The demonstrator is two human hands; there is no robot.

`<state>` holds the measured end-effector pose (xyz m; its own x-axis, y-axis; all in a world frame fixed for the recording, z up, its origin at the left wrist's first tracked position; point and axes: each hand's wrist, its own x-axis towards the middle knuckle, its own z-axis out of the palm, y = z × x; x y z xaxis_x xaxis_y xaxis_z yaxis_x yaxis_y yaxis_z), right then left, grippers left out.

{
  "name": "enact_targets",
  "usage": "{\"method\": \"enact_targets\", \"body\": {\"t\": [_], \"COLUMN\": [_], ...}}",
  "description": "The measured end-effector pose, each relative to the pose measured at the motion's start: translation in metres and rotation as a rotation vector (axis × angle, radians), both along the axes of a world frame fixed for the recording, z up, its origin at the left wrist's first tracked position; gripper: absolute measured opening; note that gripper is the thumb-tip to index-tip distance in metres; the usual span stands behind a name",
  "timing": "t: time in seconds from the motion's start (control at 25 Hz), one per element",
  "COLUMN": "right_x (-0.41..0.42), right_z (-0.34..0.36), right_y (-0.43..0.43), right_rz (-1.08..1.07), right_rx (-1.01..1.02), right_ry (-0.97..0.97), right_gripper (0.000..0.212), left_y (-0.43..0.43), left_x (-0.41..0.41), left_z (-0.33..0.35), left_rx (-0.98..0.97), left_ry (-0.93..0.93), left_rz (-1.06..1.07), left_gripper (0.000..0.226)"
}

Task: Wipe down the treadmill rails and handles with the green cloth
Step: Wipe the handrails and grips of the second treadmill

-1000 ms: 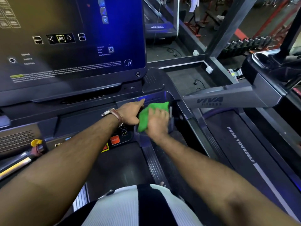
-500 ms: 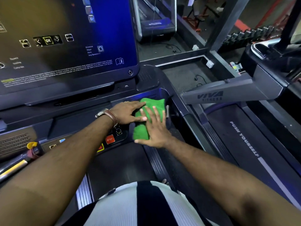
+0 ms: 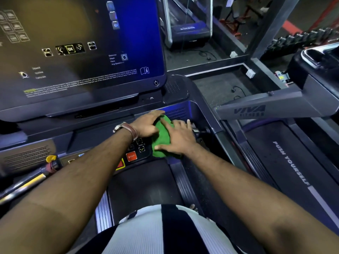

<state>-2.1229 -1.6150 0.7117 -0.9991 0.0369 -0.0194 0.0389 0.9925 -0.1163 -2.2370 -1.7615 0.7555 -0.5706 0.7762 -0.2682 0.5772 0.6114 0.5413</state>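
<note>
Gym floor fills the background, with a dumbbell rack (image 3: 302, 38) at 2 o'clock and a second machine (image 3: 291, 162) at 3 o'clock, its belt printed PUSH YOURSELF. Nearer, the treadmill (image 3: 180, 90) carries a big lit screen (image 3: 82, 43) at 10 o'clock.

Both bare forearms reach forward, the left from 8 o'clock and the right from 4 o'clock, and they meet near the middle of the view. The green cloth (image 3: 161, 143) lies bunched there on the right end of the console. It sits just beside the button panel, with the red STOP button (image 3: 131, 156) at the cloth's 8 o'clock.

The right hand (image 3: 180, 139) lies palm down on the cloth. Its grip is wide open: the fingers are spread and point to 1 o'clock past the cloth's far edge, and the thumb stretches to 9 o'clock across the cloth's lower part.

The left hand (image 3: 146, 125) wears a brown-strapped wristwatch (image 3: 126, 128) and rests at the cloth's 10 o'clock side. Its grip also looks open, with the fingers nearly straight and touching the cloth's upper edge, not closed round it.

A striped shirt (image 3: 165, 230) shows at 6 o'clock.
</note>
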Motion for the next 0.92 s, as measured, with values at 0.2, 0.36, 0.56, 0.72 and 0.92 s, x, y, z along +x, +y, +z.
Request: {"method": "enact_targets", "body": {"t": [0.2,0.36,0.56,0.72,0.92], "right_x": [-0.003,0.014,0.028,-0.005,0.009], "right_z": [-0.008,-0.027,-0.032,-0.016,-0.027], "right_y": [-0.013,0.023,0.079,0.005,-0.011], "right_rz": [0.206,0.202,0.041,-0.334,0.086], "right_rx": [0.105,0.124,0.117,-0.009,0.081], "right_ry": [0.299,0.346,0.23,0.351,0.368], "right_gripper": [0.062,0.07,0.065,0.044,0.055], "left_y": [0.002,0.001,0.003,0.005,0.004], "left_x": [0.003,0.006,0.005,0.004,0.008], "left_z": [0.001,0.003,-0.004,-0.006,-0.003], "left_rx": [-0.004,-0.013,-0.111,-0.049,0.038], "left_ry": [0.013,0.079,0.185,0.208,0.263], "left_rz": [-0.002,-0.043,-0.046,-0.016,0.005], "left_gripper": [0.083,0.07,0.052,0.04,0.047]}}
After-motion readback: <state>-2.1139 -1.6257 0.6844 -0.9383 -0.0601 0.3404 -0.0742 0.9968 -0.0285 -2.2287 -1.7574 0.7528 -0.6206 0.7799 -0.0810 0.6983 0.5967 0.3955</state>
